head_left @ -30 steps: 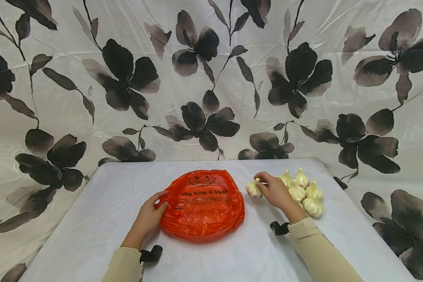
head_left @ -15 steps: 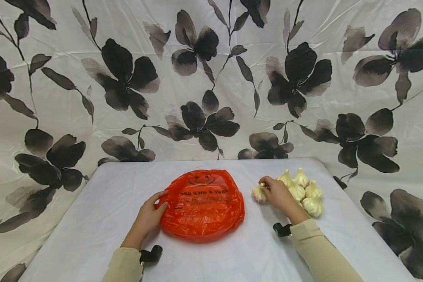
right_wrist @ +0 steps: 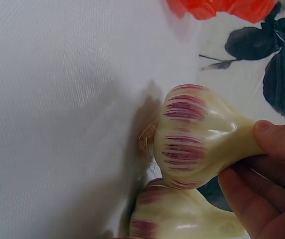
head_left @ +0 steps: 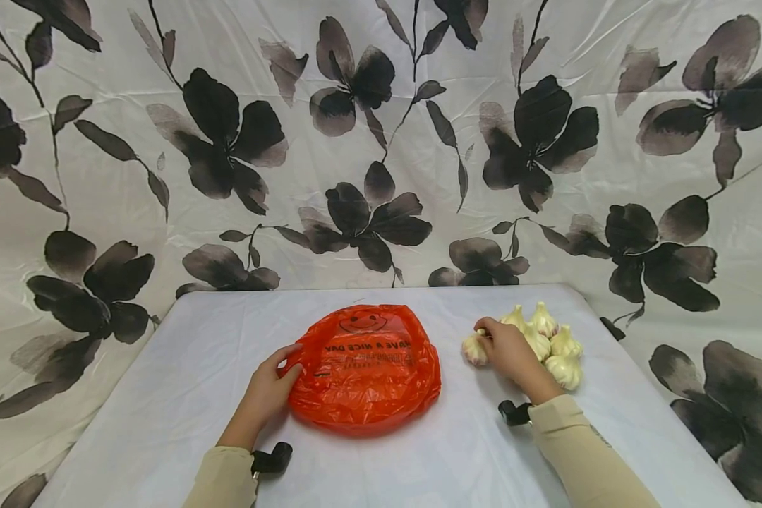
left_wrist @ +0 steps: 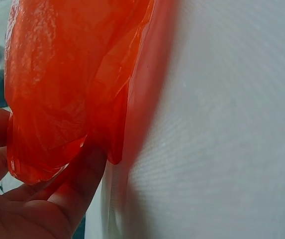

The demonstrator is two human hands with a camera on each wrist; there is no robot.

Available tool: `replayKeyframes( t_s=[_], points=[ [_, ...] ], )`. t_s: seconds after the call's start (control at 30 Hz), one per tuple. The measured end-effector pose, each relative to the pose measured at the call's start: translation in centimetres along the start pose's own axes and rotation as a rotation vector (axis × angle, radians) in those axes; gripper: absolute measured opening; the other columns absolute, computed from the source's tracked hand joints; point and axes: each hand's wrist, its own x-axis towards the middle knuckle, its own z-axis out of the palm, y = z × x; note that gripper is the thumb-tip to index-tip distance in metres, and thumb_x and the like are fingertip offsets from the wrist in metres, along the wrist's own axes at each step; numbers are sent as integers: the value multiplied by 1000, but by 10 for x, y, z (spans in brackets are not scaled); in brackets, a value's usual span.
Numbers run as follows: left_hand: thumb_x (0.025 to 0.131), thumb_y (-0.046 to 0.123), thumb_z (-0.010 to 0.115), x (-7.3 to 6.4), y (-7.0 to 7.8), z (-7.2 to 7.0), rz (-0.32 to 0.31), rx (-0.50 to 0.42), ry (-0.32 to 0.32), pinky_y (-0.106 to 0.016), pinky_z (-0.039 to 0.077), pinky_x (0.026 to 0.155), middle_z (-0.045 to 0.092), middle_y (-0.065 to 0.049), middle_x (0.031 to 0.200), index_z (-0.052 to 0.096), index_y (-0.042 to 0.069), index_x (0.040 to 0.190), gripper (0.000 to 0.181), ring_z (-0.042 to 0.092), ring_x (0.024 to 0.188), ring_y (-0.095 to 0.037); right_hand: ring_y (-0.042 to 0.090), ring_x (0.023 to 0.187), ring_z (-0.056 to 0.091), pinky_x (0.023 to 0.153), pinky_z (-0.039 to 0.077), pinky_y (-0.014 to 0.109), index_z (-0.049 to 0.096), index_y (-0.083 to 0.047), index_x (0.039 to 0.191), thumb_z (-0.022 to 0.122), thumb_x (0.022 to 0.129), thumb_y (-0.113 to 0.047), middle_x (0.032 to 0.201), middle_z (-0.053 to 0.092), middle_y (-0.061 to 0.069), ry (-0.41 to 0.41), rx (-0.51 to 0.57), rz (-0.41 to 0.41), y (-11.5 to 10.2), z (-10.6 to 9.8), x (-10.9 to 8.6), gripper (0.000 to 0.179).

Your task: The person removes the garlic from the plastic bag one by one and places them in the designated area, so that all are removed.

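My right hand [head_left: 511, 353] pinches a garlic bulb [head_left: 475, 349] by its stem, at the left side of the garlic group. In the right wrist view this purple-streaked bulb [right_wrist: 197, 134] is close to the white cloth and appears to touch a second garlic bulb [right_wrist: 177, 211]. Left of it, a red plastic bag [head_left: 365, 374] lies on the table, printed with a smiling face and lettering. At the bag's left edge, my left hand [head_left: 269, 384] holds the plastic between thumb and fingers. The left wrist view shows those fingers around the bag's edge [left_wrist: 57, 124].
Several garlic bulbs [head_left: 565, 346] stand close together at the table's right rear. The white-covered table [head_left: 184, 367] ends against a hanging cloth [head_left: 241, 42] with dark flowers. A black wrist-worn device [head_left: 514, 413] sticks out below each hand.
My right hand has moved right with the garlic bulb, away from the red bag and closer to the other bulbs. My left hand and the bag stay put.
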Motion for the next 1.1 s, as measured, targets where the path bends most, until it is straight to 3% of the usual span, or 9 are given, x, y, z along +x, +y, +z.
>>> replayKeyframes(
  t_s=[0.67, 1.1],
  points=[
    [100, 21, 52, -1, 1, 0, -3, 18, -3, -52, 49, 100, 44, -19, 147, 44, 17, 144, 45, 49, 129, -41, 30, 82, 68, 75, 55, 46, 63, -2, 106, 62, 90, -5, 93, 72, 17, 8, -29, 12, 16, -11, -4, 17],
    [100, 21, 51, 1, -1, 0, -2, 23, -4, -52, 48, 101, 43, -19, 148, 44, 17, 144, 45, 48, 130, -41, 33, 87, 67, 79, 53, 49, 62, 0, 108, 60, 91, -4, 99, 70, 19, -30, -41, 75, 23, -23, -6, 18]
  ],
)
